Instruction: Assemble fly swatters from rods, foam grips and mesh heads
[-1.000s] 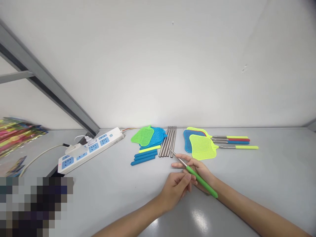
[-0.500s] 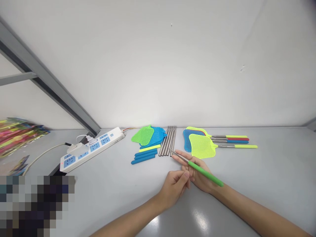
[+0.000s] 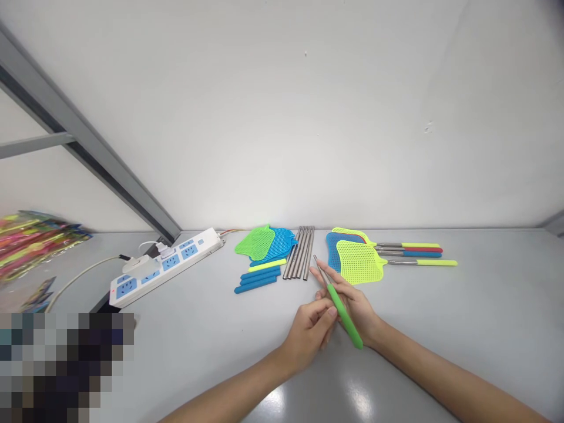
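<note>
A thin metal rod with a green sleeve handle [image 3: 346,317] slants across my right hand [image 3: 359,308], its bare metal end pointing up and away. The right fingers are closed around it, partly hidden behind the handle. My left hand [image 3: 308,329] is closed in a pinch right beside the handle, thumb on top. I cannot make out what, if anything, lies between its fingertips. Several bare metal rods [image 3: 299,252] lie in a row just beyond my hands. Left of them are blue sleeves [image 3: 258,285], a yellow sleeve [image 3: 267,265], a green swatter head [image 3: 254,242] and blue swatter heads [image 3: 282,241].
Several assembled fly swatters [image 3: 362,261] with coloured handles lie stacked at the right. A white power strip [image 3: 165,267] with plugs and cables stands at the left. Packaged colourful items [image 3: 35,238] lie at far left. A wall [image 3: 317,117] rises behind the table.
The green-handled rod has turned more upright in my right hand, its handle end swinging left and nearer to me. My left hand has stayed almost in place beside it.
</note>
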`<state>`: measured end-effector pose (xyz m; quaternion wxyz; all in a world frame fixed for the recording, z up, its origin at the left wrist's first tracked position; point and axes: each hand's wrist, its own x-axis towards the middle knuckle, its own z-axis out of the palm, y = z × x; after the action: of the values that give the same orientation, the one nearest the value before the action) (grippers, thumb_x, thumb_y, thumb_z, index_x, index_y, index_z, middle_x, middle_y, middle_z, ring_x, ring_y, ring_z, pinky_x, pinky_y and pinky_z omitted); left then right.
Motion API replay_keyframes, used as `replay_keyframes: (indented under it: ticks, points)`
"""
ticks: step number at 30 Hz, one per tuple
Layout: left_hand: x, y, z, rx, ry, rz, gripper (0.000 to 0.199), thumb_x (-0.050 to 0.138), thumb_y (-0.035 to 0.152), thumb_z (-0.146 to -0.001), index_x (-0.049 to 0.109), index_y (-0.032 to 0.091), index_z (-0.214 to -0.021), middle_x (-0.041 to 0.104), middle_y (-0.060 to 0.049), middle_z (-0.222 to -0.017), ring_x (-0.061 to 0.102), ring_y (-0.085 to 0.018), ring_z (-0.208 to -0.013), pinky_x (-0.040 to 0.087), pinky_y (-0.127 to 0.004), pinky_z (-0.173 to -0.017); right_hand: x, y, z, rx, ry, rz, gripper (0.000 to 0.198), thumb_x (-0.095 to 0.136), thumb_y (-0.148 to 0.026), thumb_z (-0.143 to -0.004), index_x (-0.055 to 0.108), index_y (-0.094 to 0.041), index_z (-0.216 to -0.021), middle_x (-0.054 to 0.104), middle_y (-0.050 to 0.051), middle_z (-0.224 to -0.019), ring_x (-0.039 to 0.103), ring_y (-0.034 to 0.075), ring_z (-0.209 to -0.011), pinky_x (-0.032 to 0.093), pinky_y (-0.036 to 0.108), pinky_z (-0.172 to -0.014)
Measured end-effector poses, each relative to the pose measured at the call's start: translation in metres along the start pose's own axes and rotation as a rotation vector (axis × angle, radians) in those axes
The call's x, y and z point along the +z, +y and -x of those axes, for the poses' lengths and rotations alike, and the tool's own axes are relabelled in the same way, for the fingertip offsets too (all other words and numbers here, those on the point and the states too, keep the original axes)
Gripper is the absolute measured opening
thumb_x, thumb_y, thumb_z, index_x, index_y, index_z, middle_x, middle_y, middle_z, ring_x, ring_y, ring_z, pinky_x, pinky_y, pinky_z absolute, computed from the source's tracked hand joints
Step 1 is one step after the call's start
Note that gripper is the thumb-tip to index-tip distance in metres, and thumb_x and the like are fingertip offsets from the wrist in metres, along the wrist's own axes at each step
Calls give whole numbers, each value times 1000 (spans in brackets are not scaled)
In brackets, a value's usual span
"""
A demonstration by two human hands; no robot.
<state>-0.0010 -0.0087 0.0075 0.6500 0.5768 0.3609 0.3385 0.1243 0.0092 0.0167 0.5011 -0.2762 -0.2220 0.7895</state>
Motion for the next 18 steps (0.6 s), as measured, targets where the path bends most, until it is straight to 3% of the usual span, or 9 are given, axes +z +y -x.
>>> replay_keyframes:
  ticks: [3,6,9,13,18]
  points:
    - [1,2,3,38,-14,3,33,42,41,-85,56,12,-93,40,6,-44,34,-6,-39,29,-20,-44,0,0,1,-6,-19,-6,48,50,-17,-74,50,-30,-120,41,3,-135,56,12,-75,45,28,-72]
    - [1,3,4,46,-38,-21,38,43,41,-85,54,12,-105,47,3,-51,37,-6,-40,29,-20,-43,-3,1,1,-5,-58,23,49,52,-18,-74,49,-31,-121,35,4,-138,55,13,-79,46,27,-66]
    - [1,2,3,42,-35,-43,35,41,41,-86,54,12,-99,49,2,-53,38,-6,-40,30,-19,-42,-5,4,-2,-32,-83,64,50,57,-21,-74,47,-32,-121,36,5,-137,55,13,-80,46,27,-63]
    - [3,0,3,34,8,-43,30,39,40,-87,52,13,-90,47,3,-52,37,-6,-39,30,-19,-41,-2,6,-3,-46,-44,124,53,63,-21,-72,44,-33,-121,52,5,-121,53,10,-70,45,24,-60]
    - [0,4,9,130,157,-208,29,38,36,-87,54,14,-77,37,6,-46,32,-6,-40,28,-19,-43,4,7,1,-149,43,188,29,57,-28,-78,54,-25,-107,54,5,-115,53,12,-77,43,25,-64]
